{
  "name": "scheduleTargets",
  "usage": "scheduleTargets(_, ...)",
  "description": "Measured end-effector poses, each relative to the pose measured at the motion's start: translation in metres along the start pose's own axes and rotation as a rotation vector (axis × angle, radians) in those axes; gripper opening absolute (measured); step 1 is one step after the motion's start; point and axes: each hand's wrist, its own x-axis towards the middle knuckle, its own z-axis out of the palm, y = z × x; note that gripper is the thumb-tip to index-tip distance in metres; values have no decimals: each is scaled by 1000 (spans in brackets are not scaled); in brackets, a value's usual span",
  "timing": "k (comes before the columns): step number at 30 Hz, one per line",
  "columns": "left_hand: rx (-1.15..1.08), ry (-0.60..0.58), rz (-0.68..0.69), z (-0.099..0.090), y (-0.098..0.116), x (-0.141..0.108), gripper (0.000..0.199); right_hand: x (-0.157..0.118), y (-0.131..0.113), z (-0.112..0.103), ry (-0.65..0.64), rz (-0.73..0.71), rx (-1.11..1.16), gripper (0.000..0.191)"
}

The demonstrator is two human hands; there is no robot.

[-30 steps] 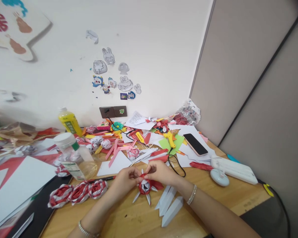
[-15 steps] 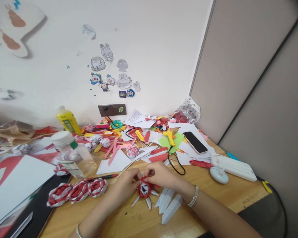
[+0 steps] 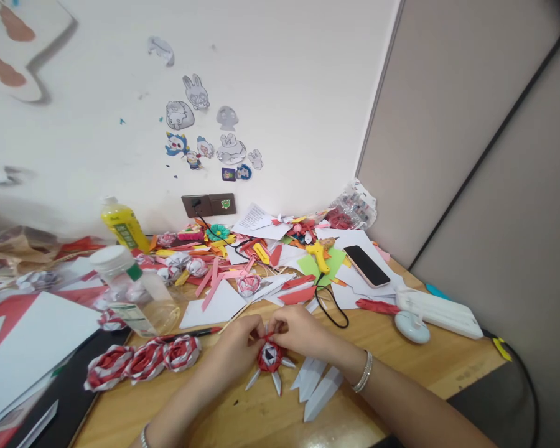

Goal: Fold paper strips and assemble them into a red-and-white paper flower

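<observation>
A red and white folded paper piece [image 3: 269,357], with pointed white strips sticking out, lies over the wooden table in front of me. My left hand [image 3: 245,339] pinches its upper left edge between thumb and fingers. From the other side, my right hand [image 3: 290,330] is closed on its top edge, fingertips almost touching those of the left. Just right of it lie several folded white paper strips [image 3: 318,387]. To the left sit three twisted red and white paper rolls [image 3: 144,362] in a row.
A plastic jar [image 3: 135,289] and a yellow bottle [image 3: 125,225] stand at the back left. Paper scraps, a yellow glue gun [image 3: 319,256] with a black cable, and a phone [image 3: 366,266] lie behind my hands. A white power strip [image 3: 438,314] is at the right.
The view has shifted slightly. Both hands still grip the top of the paper piece; the white strip that stood up between the fingertips is now less visible.
</observation>
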Motion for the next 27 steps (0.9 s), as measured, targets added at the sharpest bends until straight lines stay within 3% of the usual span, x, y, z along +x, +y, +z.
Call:
scheduleTargets(2,-142,-97,-3,-9,1,2,5,0,-1,0,13,-12,18,15)
scheduleTargets(4,-299,-172,-5,-18,2,5,17,0,-2,-1,51,-37,28,15)
scheduleTargets(6,-369,-158,-29,-23,3,7,29,1,-3,-1,109,-63,10,15)
scheduleTargets(10,-494,-234,-8,-18,-3,11,32,1,-4,-1,194,-96,-31,13)
scheduleTargets(13,-634,-144,-69,-9,-12,14,33,2,-2,0,170,-79,5,11)
scheduleTargets(17,-626,-74,-101,-2,-16,15,34,3,0,3,161,-72,15,8)
scheduleTargets(23,-439,135,-14,2,-13,16,26,1,-3,4,192,-255,-120,9)
scheduleTargets(27,-369,197,9,3,-14,18,21,0,-5,4,170,-379,-210,10)
